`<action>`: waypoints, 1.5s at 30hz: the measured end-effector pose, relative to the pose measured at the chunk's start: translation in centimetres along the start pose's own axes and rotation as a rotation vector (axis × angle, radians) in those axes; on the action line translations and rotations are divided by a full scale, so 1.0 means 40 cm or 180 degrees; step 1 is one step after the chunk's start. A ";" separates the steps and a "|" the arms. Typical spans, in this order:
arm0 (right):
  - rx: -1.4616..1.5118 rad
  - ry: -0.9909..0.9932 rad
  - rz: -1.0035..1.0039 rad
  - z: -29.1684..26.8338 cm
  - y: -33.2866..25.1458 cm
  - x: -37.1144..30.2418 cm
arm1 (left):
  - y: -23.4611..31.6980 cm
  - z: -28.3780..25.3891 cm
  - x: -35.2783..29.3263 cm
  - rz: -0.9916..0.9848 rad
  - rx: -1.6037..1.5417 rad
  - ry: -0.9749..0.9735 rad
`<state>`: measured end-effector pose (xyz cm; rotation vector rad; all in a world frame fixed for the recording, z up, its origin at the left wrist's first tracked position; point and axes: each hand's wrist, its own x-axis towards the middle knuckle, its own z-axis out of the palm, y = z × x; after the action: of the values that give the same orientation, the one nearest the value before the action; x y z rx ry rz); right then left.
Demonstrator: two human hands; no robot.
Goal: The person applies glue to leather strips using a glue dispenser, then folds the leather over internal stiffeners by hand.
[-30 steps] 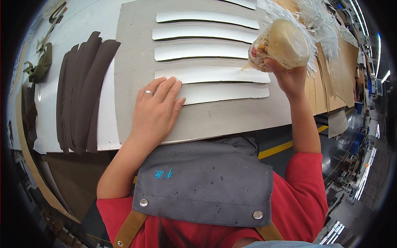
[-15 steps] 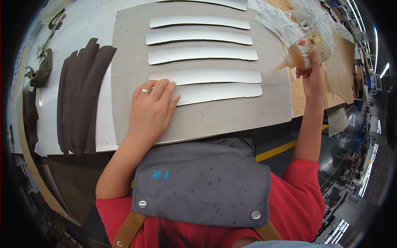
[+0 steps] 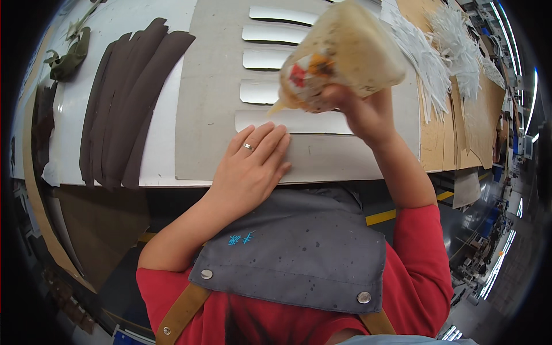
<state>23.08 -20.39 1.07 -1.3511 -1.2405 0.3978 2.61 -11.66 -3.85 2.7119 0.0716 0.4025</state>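
The right hand [image 3: 369, 115] is closed around a squeeze bottle [image 3: 356, 49], tilted with its nozzle [image 3: 277, 107] down-left of the grip, at or above the nearest white strip [image 3: 322, 122]; contact cannot be determined. The left hand [image 3: 248, 164] lies flat, fingers extended, gripping nothing, fingertips on that strip. Risk: excess squeeze pressure could drip contents onto the left fingers, just beside the nozzle; insufficient fingertip pressure could let the strip slide
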 end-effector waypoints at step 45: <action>-0.0492 0.2016 0.0875 -0.385 -0.024 -0.281 | -0.010 -0.024 0.001 0.0047 -0.0019 -0.0344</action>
<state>31.27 -37.65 0.79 -1.6207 -0.5710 0.0443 2.37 -10.93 -3.14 2.7243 0.0204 0.2594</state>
